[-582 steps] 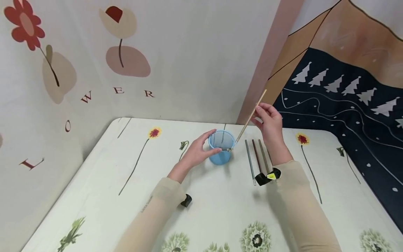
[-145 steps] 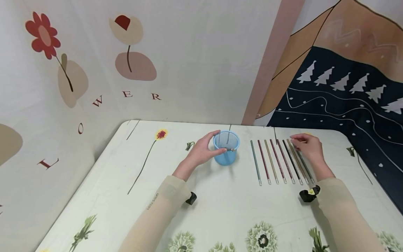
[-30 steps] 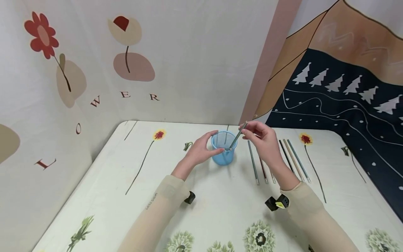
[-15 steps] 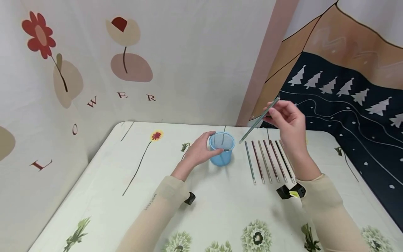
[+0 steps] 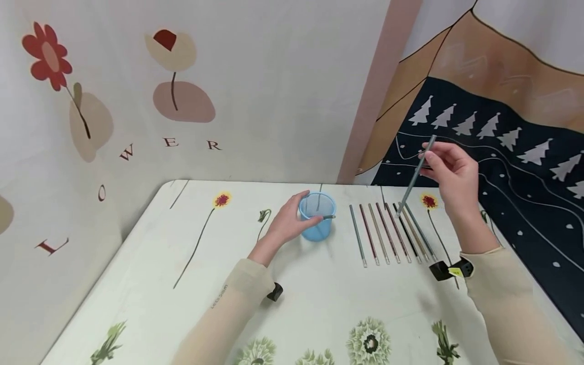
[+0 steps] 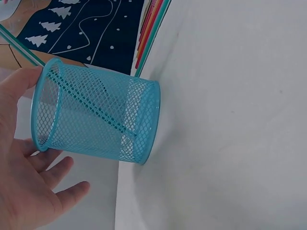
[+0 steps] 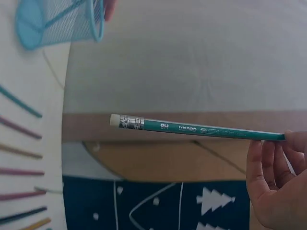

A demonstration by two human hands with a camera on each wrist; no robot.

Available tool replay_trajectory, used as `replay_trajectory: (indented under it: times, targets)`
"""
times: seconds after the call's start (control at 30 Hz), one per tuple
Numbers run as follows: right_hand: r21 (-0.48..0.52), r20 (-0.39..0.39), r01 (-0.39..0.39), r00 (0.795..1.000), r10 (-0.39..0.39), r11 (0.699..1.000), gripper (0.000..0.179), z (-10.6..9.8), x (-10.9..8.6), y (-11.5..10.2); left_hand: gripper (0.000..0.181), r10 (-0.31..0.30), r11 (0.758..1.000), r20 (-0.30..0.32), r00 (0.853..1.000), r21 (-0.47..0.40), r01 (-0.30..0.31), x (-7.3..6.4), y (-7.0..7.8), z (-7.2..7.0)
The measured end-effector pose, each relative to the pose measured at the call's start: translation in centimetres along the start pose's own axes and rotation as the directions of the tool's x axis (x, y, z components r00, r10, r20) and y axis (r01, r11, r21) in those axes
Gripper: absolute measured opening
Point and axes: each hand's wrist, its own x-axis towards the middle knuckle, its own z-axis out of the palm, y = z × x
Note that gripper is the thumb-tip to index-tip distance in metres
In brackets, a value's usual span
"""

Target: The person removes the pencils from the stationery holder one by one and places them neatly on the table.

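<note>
My left hand (image 5: 292,218) grips a blue mesh pencil cup (image 5: 318,230) at its rim, the cup standing upright on the table. In the left wrist view the thumb and fingers sit at the rim, and one green pencil (image 6: 91,105) leans inside the mesh cup (image 6: 115,148). Another green pencil (image 5: 416,175) is pinched by its upper end in my right hand (image 5: 456,175), tilted, with its eraser end low. That white eraser (image 7: 115,120) shows in the right wrist view. Several pencils (image 5: 388,233) lie side by side on the table below, in teal, red, gold and black.
The white table (image 5: 292,314) carries printed flowers. Behind it hang a pale flower-print cloth (image 5: 264,91) and a dark cloth with printed trees (image 5: 502,147). Black cameras are worn on both wrists.
My right hand has lifted the green pencil from the cup and carried it right, over the row. The row has grown since the oldest frame. My left hand stays on the cup.
</note>
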Motion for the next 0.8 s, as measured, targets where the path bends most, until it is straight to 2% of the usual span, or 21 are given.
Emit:
replay_trajectory:
  times: [0.1,0.23,0.33,0.43,0.6,0.8]
  targets:
    - [-0.055,-0.029,-0.023,0.999,0.022,0.998,0.018,-1.3,0.3,0.5,0.083,0.001,1.000,0.002,1.000,-0.015,-0.001,0.0,-0.2,0.1]
    - [-0.181,-0.065,-0.067,0.996,0.056,0.981,0.018,-2.8,0.6,1.2,0.083,-0.003,1.000,0.007,1.000,-0.027,0.003,0.0,-0.5,0.3]
    - [-0.296,-0.077,-0.117,0.992,0.098,0.948,0.019,-3.8,0.8,1.7,0.083,-0.008,1.000,-0.002,1.000,-0.027,0.008,-0.1,-0.6,0.4]
    - [-0.404,-0.082,-0.162,0.987,0.141,0.900,0.020,-4.6,0.9,2.4,0.083,-0.011,1.000,-0.011,1.000,-0.024,0.011,-0.2,-0.7,0.4]
    - [-0.488,-0.079,-0.221,0.975,0.210,0.844,0.023,-6.0,1.1,3.6,0.084,-0.014,0.999,-0.013,1.000,-0.033,0.013,-0.2,-0.9,0.5]
    - [-0.521,-0.060,-0.267,0.959,0.278,0.810,0.016,-7.4,1.3,4.9,0.083,-0.002,1.000,-0.017,1.000,-0.029,0.002,0.0,-1.0,0.7]
